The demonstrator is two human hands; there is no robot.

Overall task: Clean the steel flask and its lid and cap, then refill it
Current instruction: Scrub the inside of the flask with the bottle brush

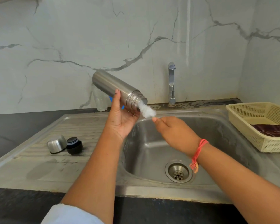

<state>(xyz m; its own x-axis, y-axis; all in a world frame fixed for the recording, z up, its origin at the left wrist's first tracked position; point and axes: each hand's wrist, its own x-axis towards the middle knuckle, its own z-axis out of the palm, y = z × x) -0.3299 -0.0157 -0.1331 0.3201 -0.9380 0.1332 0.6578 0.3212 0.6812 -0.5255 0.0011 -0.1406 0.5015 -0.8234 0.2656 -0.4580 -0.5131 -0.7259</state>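
Marble-veined wall panels (pixel 71 46) backed a dark counter (pixel 14 123) with a steel sink (pixel 144 151) set into it. On the ribbed drainboard (pixel 63 131) at the left lay the steel cap (pixel 56 144) on its side, and touching it on the right the black lid (pixel 74 145), its threaded end tilted upward. Farther back, by the wall, stood a clear plastic cup (pixel 101 102), partly hidden behind the steel flask (pixel 116 88). The left hand (pixel 121 117) gripped the flask from below near its threaded neck, holding it tilted above the basin's left edge with the mouth pointing down and to the right. A white bristly brush head (pixel 147 111) stuck out of that mouth. The right hand (pixel 173 131), an orange thread (pixel 198 153) tied round its wrist, was closed with its fingertips pinched just below the bristles, evidently on the brush's stem, though the stem itself could not be made out. Behind the basin rose a chrome tap (pixel 172 83), and the drain (pixel 178 171) sat below the right wrist. At the far right a cream plastic basket (pixel 249 117) rested on the sink's edge with a dark cloth (pixel 271 129) inside.
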